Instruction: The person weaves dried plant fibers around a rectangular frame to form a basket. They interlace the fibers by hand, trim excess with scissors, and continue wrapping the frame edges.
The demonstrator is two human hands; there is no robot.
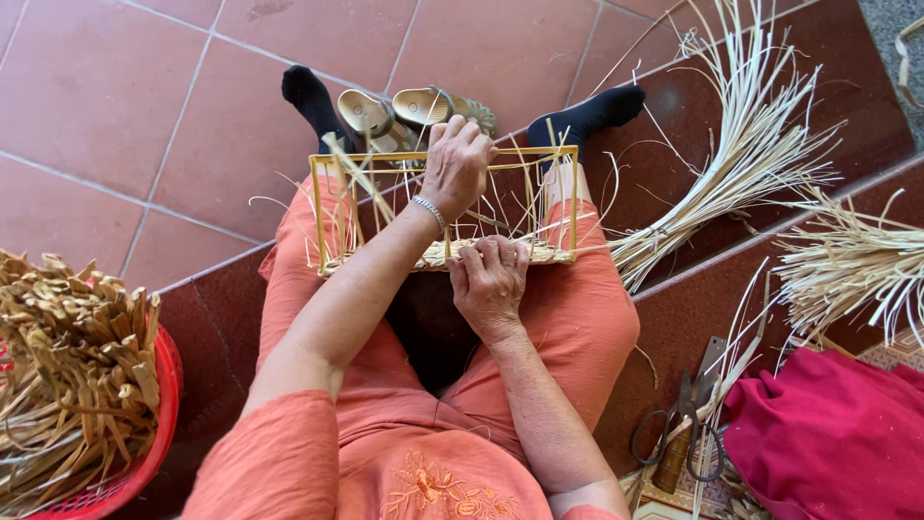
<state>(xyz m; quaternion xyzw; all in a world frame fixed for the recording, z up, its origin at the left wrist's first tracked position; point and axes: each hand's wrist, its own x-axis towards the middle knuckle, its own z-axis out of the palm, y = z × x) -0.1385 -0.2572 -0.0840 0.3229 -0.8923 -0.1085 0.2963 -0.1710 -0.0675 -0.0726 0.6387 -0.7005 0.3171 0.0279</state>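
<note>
The left hand (455,164) grips the far top bar of a yellow rectangular wire frame (318,207) (resting on the lap); the right hand (489,276) presses, fingers curled, on its woven pale straw strip (438,254).

Floor: red-brown tiles (144,87) beyond both hands; darker polished step (818,116) under seated person. Pair of tan sandals (404,111) on tile just beyond left hand (455,166). Pale reed bundles (741,154) fanned well right of right hand (489,279). Scissors (685,414) on step, right and nearer. Magenta cloth (828,433) beside scissors. Red basket (154,424) of dried strips far left of left hand.
</note>
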